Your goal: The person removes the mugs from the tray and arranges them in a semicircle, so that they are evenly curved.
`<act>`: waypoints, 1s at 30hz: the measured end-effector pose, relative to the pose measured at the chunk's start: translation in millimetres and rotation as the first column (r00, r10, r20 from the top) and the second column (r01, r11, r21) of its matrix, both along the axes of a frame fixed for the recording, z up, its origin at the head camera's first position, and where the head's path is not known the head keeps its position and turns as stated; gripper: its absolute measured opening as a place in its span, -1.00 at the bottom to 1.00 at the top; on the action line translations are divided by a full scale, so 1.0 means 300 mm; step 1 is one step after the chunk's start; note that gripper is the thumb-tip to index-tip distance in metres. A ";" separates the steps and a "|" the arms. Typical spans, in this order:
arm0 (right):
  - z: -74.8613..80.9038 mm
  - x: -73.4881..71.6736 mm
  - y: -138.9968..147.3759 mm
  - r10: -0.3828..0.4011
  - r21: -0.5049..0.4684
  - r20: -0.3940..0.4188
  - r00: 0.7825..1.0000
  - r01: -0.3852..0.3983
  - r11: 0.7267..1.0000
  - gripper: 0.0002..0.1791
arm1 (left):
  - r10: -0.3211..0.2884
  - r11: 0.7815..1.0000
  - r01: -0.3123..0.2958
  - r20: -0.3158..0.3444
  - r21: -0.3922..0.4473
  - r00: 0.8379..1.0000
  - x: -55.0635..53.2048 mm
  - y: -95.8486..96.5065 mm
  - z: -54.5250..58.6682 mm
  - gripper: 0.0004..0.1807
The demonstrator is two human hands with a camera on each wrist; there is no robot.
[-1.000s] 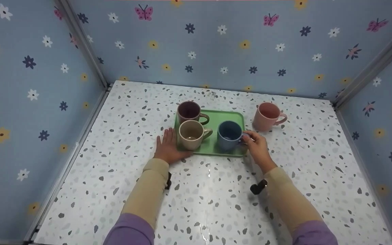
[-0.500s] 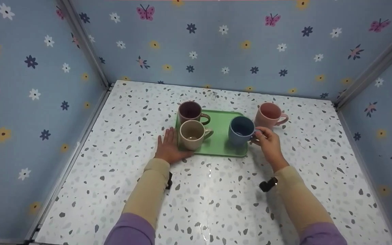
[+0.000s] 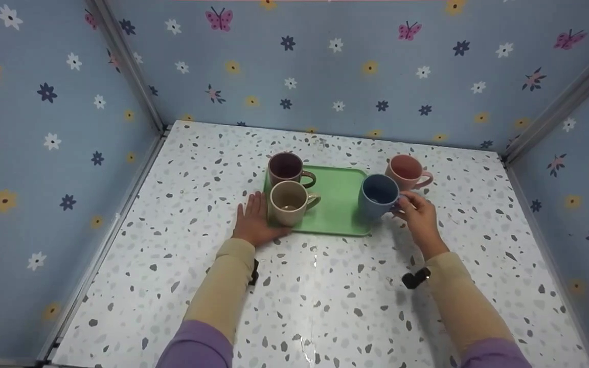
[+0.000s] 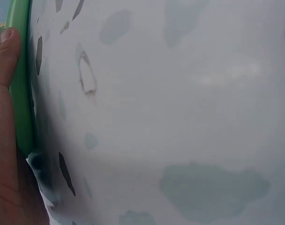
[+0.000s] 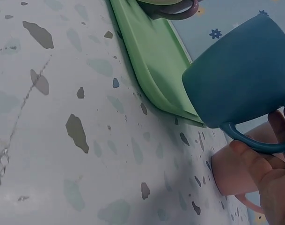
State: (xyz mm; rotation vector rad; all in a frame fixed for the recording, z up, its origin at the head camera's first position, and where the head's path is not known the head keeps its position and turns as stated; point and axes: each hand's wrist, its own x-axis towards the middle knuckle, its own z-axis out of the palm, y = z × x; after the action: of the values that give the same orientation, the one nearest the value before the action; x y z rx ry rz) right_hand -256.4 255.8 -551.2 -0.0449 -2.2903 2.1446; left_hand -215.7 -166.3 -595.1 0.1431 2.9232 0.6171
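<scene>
My right hand (image 3: 421,220) pinches the handle of a blue mug (image 3: 375,204), which is raised over the right edge of a green tray (image 3: 330,209). In the right wrist view the base of the blue mug (image 5: 198,110) is tilted and off the tray, with fingers hooked round its handle. My left hand (image 3: 254,225) lies against the tray's left front corner, fingers straight and thumb along the front rim. On the tray's left side stand a beige mug (image 3: 285,212) in front and a dark brown mug (image 3: 275,176) behind it.
A pink mug (image 3: 399,179) stands on the speckled table (image 3: 320,291) right of the tray, just behind the blue one. Flower-patterned panels (image 3: 315,71) enclose the table at the back and on both sides.
The right hand has lifted the blue mug off the tray and carried it rightward to the tray's right edge. The left hand, tray and other mugs stay where they were.
</scene>
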 end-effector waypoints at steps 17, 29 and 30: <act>0.050 0.046 0.082 -0.001 0.023 0.053 0.999 0.000 1.000 -0.59 | 0.006 1.000 -0.006 -0.006 -0.011 1.000 -0.001 -0.001 -0.008 0.45; 0.039 0.047 0.129 -0.057 0.000 0.120 0.991 0.057 0.998 -0.58 | 0.011 1.000 -0.010 0.012 -0.013 1.000 -0.011 -0.004 -0.014 0.47; 0.041 0.049 0.131 -0.057 0.001 0.127 0.990 0.057 0.998 -0.58 | 0.011 1.000 -0.011 0.011 -0.007 1.000 -0.012 -0.005 -0.017 0.47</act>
State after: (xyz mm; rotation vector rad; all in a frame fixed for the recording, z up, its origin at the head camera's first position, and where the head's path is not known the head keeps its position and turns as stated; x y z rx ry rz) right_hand -241.6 295.0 -539.0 -0.2517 -2.3212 2.1763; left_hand -219.4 -167.7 -600.4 0.1230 2.9172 0.6068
